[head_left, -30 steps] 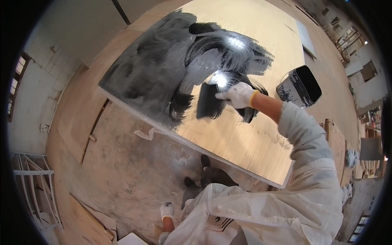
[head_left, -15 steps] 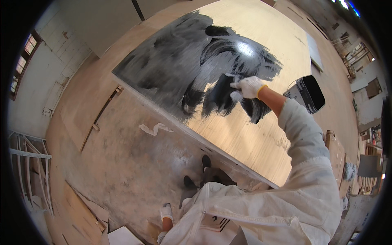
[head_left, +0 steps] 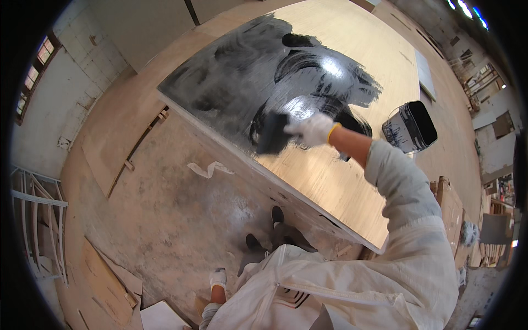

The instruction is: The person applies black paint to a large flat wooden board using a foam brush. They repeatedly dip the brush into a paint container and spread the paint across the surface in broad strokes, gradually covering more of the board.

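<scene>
My right hand [head_left: 312, 131], in a white knitted glove with a yellow cuff, is closed on a wide paintbrush [head_left: 273, 133] loaded with black paint. The brush is slightly blurred and lies over the near edge of a large pale board [head_left: 335, 192]. Black paint [head_left: 225, 66] covers the board's far left part in a streaky coat, with thicker swirls and a wet shine around the brush. Low at my side hangs my left hand [head_left: 218, 278], gloved in white with darkened fingertips; it touches nothing that I can see, and its fingers are too small to read.
A paint-smeared bucket [head_left: 400, 130] with a black inside stands by the board's right edge. On the floor lie a crumpled white strip [head_left: 209, 169] and wooden sheets [head_left: 105, 280]. A metal rack [head_left: 39, 220] stands at the left, and cardboard [head_left: 448, 206] leans at the right.
My right hand has swept the brush left and a little toward me, leaving fresh shiny black paint where pale board showed. My left hand has shifted slightly left.
</scene>
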`<state>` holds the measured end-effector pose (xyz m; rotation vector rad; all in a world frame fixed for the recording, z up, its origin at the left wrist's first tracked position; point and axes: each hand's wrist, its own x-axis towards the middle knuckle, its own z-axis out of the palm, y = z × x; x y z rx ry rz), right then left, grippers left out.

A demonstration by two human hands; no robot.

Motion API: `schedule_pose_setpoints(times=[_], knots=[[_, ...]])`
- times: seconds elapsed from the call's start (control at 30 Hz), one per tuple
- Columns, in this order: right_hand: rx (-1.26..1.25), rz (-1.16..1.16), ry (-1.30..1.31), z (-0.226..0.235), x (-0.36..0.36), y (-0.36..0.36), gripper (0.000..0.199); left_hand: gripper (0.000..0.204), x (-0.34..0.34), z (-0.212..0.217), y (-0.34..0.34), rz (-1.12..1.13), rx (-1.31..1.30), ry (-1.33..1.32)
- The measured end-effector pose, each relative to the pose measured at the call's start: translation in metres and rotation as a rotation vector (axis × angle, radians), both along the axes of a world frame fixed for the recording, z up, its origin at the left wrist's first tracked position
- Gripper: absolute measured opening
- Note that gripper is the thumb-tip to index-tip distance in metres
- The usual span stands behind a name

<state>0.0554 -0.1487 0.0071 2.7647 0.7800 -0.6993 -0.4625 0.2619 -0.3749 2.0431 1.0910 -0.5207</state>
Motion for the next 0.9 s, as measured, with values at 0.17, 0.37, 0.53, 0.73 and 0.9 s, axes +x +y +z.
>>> schedule_pose_setpoints(times=[0.17, 0.37, 0.53, 0.73, 0.9], knots=[[-0.058, -0.021, -0.091, -0.008, -0.005, -0.042, 0.057, 0.032, -0.001, -0.021, 0.004, -0.013, -0.078, -0.053], [-0.022, 0.092, -0.155, -0.012, 0.021, 0.023, 0.06, 0.031, 0.004, -0.024, -0.002, -0.082, -0.05, -0.05], [-0.109, 0.108, 0.014, 0.013, 0.002, 0.027, 0.055, 0.028, 0.011, -0.018, 0.0, 0.074, -0.149, -0.12], [-0.285, 0.018, -0.08, 0.014, -0.009, -0.118, 0.053, 0.024, -0.048, -0.036, 0.001, 0.203, -0.222, -0.182], [-0.264, 0.259, -0.164, -0.002, 0.037, -0.092, 0.051, 0.025, -0.109, -0.033, -0.035, 0.247, -0.03, -0.01]])
